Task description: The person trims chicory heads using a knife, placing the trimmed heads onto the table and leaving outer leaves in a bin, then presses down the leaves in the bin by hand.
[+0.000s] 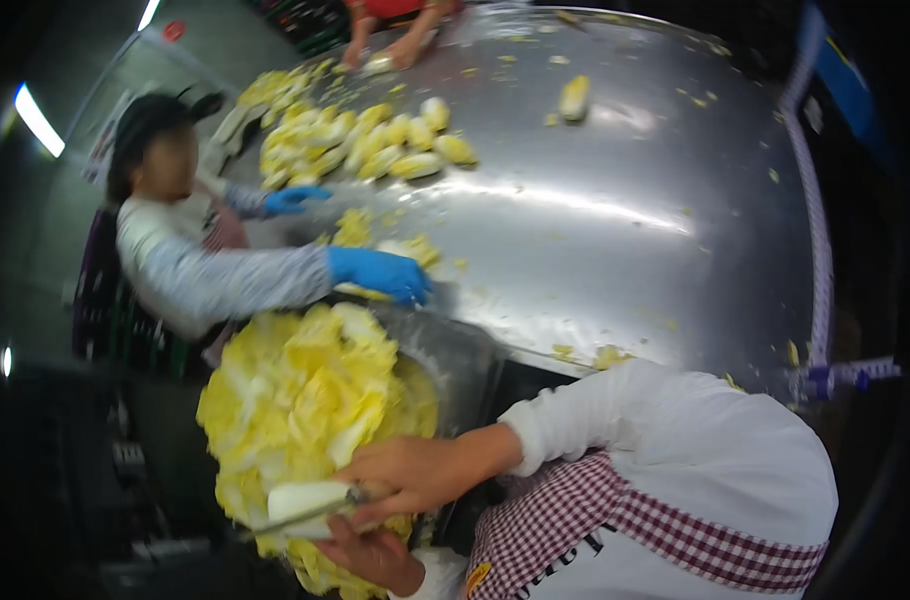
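Note:
My right hand (410, 480) is closed around the handle of a small knife (305, 517), its blade pointing toward the lower left. Just below it, my left hand (365, 553) is closed on a white endive head (300, 499), and the blade lies across that endive. Whether the edge is cutting into it cannot be made out. Both hands are over a large heap of loose yellow endive leaves (315, 385), which fills a grey bin (465, 350) against the table. The fingers of my left hand are partly hidden.
A steel table (595, 235) carries a pile of endives (375, 140), a single endive (574, 98) and leaf scraps. On the left, a co-worker's blue-gloved hand (385, 272) is near the bin. Another person's hands (400, 50) are at the far edge.

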A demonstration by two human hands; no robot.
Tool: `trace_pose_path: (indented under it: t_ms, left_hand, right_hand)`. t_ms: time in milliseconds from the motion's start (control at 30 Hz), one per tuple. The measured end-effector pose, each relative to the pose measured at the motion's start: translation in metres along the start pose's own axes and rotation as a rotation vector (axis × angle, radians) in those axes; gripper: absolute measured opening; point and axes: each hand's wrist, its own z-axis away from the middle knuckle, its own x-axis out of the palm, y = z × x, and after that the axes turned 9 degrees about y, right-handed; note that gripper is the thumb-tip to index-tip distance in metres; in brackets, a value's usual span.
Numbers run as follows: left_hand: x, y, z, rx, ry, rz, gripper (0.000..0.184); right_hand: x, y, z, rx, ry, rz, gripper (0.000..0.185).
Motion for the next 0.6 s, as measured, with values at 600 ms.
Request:
trace_pose_path:
  t_ms: [600]
  left_hand:
    - [-0.033,0.012,0.013,-0.019,0.163,0.248,0.048]
  right_hand:
    - [0.014,-0.030,-0.041,0.562,-0.399,-0.003,0.032]
